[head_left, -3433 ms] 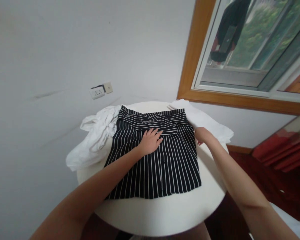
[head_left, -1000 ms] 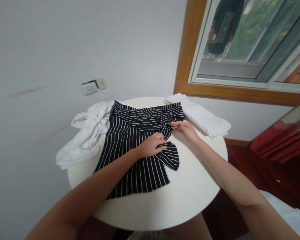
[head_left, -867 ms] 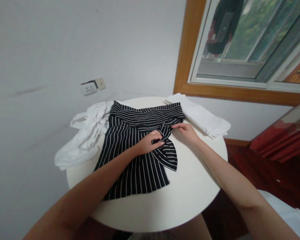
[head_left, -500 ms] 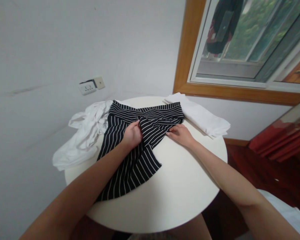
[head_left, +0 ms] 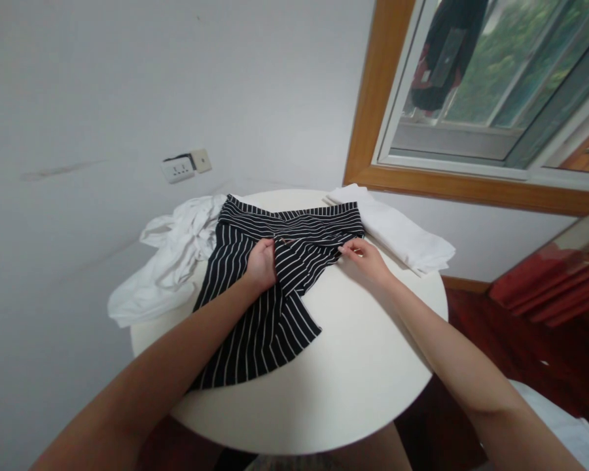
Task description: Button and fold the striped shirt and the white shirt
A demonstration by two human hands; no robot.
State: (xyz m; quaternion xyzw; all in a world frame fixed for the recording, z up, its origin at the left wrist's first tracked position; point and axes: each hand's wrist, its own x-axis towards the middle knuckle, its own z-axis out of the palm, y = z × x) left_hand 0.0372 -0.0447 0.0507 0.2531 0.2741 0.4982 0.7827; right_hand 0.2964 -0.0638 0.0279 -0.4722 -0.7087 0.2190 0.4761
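The left hand (head_left: 262,265), left of the striped garment's (head_left: 269,320) middle, grasps the edge of a turned-over flap (head_left: 297,271), thumb on top and the rest of the grip mostly hidden by cloth. The right hand (head_left: 366,258) is at the garment's right edge, just below the waistband (head_left: 294,222), its fingers bent in close to the fabric; whether they pinch it or merely touch it, I cannot tell.

The garment lies on the round worktop (head_left: 363,360), waistband on the far side from the person. Its lower right corner (head_left: 307,324) juts out below the flap, and creases run down from the left hand. If the flap were tugged hard, the likely trouble is the waistband skewing, since nothing visibly pins it down; letting go early could leave the flap rumpled, because the cloth seems soft and springy.

Beside the garment's upper left is a crumpled white cloth (head_left: 169,265), partly over the worktop's edge; a knock from the left forearm could send it off. Just to the garment's upper right lies a folded white cloth (head_left: 397,235), near enough for a careless sweep of the right hand to disturb its layers. Beyond the garment rises the wall (head_left: 275,98).
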